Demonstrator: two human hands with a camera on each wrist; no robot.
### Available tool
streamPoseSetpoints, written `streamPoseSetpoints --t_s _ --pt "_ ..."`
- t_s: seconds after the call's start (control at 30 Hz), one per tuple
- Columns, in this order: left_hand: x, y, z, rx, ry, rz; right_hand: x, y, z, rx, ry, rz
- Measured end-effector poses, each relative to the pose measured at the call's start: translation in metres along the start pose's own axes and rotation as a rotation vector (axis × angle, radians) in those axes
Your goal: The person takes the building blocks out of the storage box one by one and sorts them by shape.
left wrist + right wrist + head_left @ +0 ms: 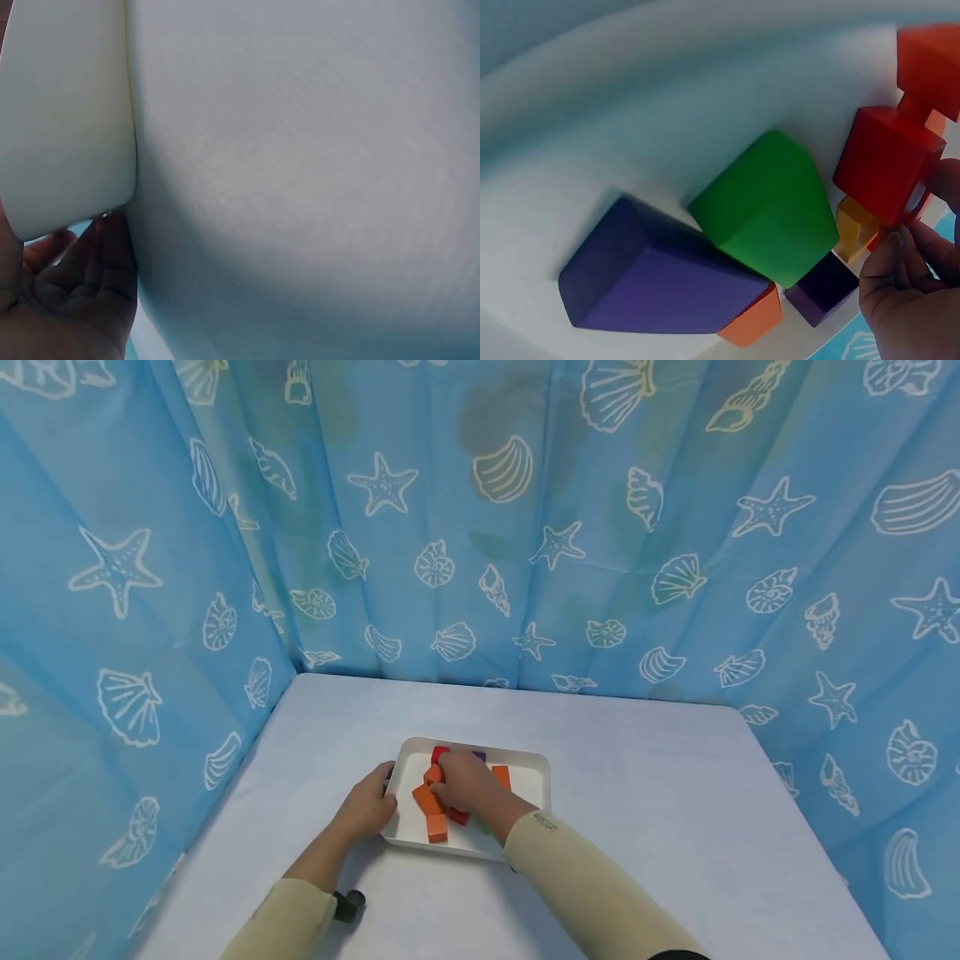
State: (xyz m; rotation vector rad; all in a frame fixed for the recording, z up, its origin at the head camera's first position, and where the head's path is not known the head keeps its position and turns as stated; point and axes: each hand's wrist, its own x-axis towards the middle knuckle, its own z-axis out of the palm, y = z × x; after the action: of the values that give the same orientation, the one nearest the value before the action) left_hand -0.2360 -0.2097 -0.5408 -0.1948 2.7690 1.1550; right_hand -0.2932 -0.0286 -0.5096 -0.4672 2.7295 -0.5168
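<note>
1. Here, low centre of the head view, our right hand (467, 785) curls over the blocks (431, 802); what it grips, we cannot tell.
2. Our left hand (369, 806) grips the white tray (525, 768) at its left rim.
3. Blocks look rigid, light, smooth-faced; we judge flat opposite faces the best hold.

The head view is being lit evenly and brightly, with soft shadows being cast beneath the forearms; straight lines are being bent at its edges. The left wrist view is being filled by a blurred white tray (67, 112). The blocks in the right wrist view are being rendered slightly soft.
</note>
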Motion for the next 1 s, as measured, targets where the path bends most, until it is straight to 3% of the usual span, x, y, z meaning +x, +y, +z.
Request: streamPoseSetpoints --t_s 0.23,0.5,0.77,1.0 --pt "0.001 0.001 0.006 -0.009 -0.003 0.024 -0.008 0.008 -0.003 0.034 0.032 -0.005" --pt "-0.003 0.000 0.000 0.019 0.007 0.011 -0.019 0.019 -0.027 0.085 0.080 -0.046" --pt "-0.005 0.002 0.003 0.021 -0.017 -0.004 -0.041 0.065 -0.051 0.089 0.128 0.018" --pt "-0.005 0.004 0.005 0.035 -0.047 -0.020 -0.065 0.126 -0.071 0.080 0.186 0.104"
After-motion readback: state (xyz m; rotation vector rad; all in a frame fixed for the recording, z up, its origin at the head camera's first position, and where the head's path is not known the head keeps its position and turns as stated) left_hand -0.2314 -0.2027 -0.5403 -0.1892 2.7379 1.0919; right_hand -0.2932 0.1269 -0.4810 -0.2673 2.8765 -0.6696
